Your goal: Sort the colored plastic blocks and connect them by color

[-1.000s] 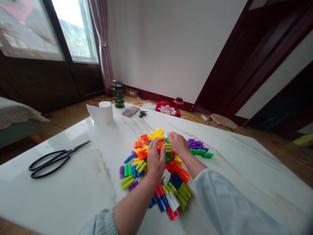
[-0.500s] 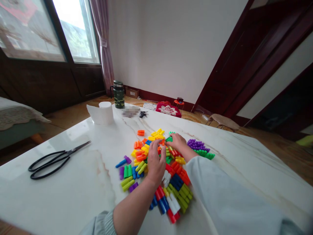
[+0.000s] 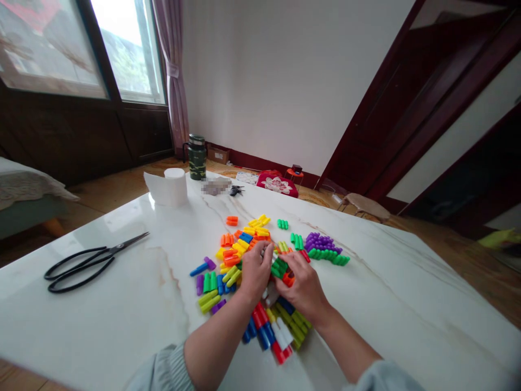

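A pile of colourful plastic building blocks, shaped like joined bullets, lies on the white marble-patterned table (image 3: 118,331). Over its middle, my left hand (image 3: 255,274) has its fingers curled in and closed; whatever they hold is mostly hidden. Just beside it my right hand (image 3: 304,287) grips a green block (image 3: 279,268) between thumb and fingers. Orange blocks (image 3: 232,258) and yellow blocks (image 3: 259,221) surround the left hand's far side. Close to my forearms lie red, blue and white blocks (image 3: 280,332) joined together, beside olive-green blocks (image 3: 295,326).
Black-handled scissors (image 3: 97,260) lie on the left. Farther back stand a paper roll (image 3: 175,187) and a camouflage flask (image 3: 197,157), near a small black object (image 3: 236,190). Purple blocks (image 3: 323,243) and a green row (image 3: 329,257) sit right of the pile.
My right hand has drawn back from the pile's far side towards me, beside my left hand, with a green block. Two green pieces now show where it was. My left hand's fingers have curled in.
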The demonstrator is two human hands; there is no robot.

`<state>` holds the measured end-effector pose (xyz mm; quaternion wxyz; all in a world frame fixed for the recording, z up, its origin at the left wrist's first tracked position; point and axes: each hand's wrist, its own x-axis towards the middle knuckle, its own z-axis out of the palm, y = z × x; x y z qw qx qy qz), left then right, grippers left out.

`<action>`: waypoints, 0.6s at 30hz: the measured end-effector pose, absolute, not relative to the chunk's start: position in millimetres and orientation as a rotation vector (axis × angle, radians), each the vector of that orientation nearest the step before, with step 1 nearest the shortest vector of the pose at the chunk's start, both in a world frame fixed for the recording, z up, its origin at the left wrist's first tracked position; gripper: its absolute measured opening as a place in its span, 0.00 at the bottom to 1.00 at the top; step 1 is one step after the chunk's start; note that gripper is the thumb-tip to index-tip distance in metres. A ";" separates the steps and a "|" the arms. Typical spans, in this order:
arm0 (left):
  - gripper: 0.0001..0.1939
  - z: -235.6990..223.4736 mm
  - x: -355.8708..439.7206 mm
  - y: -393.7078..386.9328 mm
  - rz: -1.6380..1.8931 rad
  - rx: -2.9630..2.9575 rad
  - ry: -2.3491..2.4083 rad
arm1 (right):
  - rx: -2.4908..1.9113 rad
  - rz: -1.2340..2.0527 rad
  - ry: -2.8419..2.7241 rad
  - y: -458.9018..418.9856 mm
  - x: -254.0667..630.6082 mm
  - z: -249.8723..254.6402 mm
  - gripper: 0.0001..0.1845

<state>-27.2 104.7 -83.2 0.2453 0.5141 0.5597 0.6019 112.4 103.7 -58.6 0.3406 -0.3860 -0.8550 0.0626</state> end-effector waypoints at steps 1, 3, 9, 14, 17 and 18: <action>0.15 -83.7 -27.6 104.8 1.627 1.444 1.533 | -0.996 0.158 -2.236 98.8 115.7 -58.8 0.21; 0.16 -85.5 -28.9 106.0 1.625 1.461 1.586 | -1.006 0.148 -2.252 92.4 124.2 -55.8 0.20; 0.20 -86.4 -32.4 105.8 1.607 1.404 1.699 | -1.074 0.471 -2.314 98.9 146.9 -31.9 0.13; 0.24 -81.3 -31.8 103.6 1.716 1.382 1.609 | -1.520 0.283 -2.181 170.0 140.9 -21.6 0.12; 0.23 -81.5 -32.0 104.9 1.756 1.377 1.566 | -1.925 0.136 -2.219 213.1 123.8 -26.0 0.17; 0.23 -82.2 -32.1 105.3 1.763 1.371 1.558 | -2.009 0.120 -2.238 222.5 116.8 -29.0 0.18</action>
